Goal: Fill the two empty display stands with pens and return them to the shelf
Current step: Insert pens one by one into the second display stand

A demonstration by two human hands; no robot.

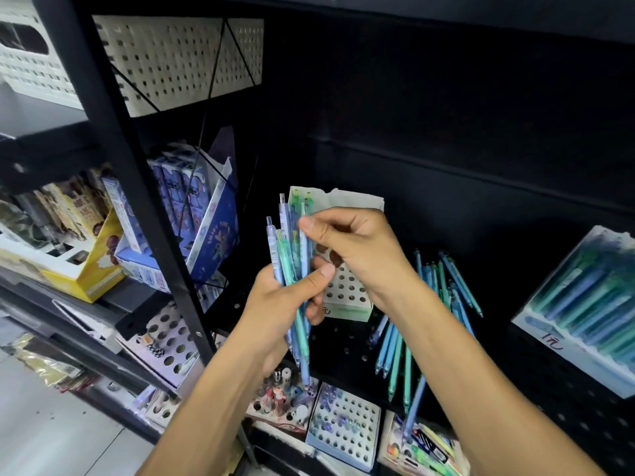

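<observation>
Partly hidden behind both hands, the display stand (347, 290) sits on the dark pegboard shelf (347, 341); its holes show only between the wrists. Left hand (275, 304) has its grip clenched round a bunch of pens (287, 266). Right hand (354, 242) pinches one pen top. Loose pens (398, 352) lie just right. Lower stands blurred.

Your left hand (285, 297): bare, no glove, no ring that shows.
Your right hand (354, 245): bare, likewise ungloved; nails short and plain.
Your wrists: nothing worn on either, neither watch nor band.
Your forearms: bare from the wrists down to the near edge of the view; no sleeve or cuff shows on either.
</observation>
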